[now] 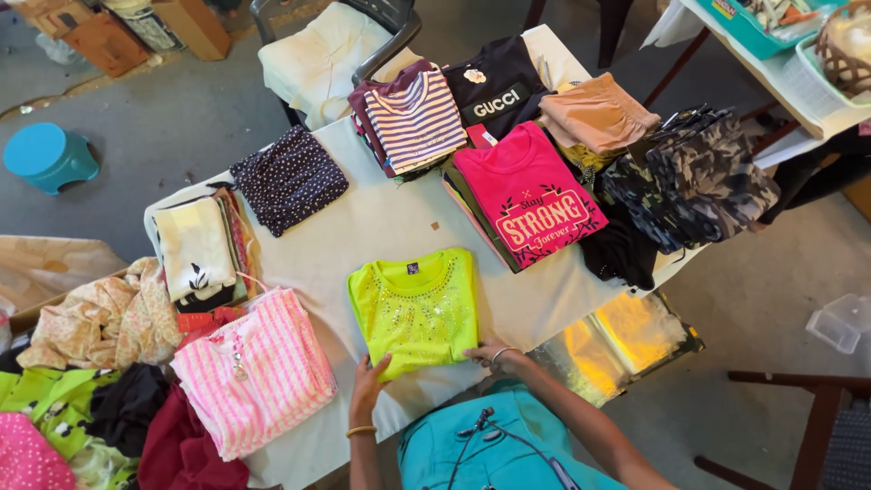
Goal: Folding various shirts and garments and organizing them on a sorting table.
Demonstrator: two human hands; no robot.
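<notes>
Folded neon-green top [415, 308] just above both hands [367, 386]

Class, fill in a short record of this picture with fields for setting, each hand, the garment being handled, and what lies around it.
setting: white table covered with folded clothes
left hand: left hand flat on the lower left corner of the neon yellow top
right hand: right hand on its lower right edge
garment: folded, sequinned front
left of it: pink striped top
behind it: pink printed T-shirt, striped top
floor: blue stool
</notes>
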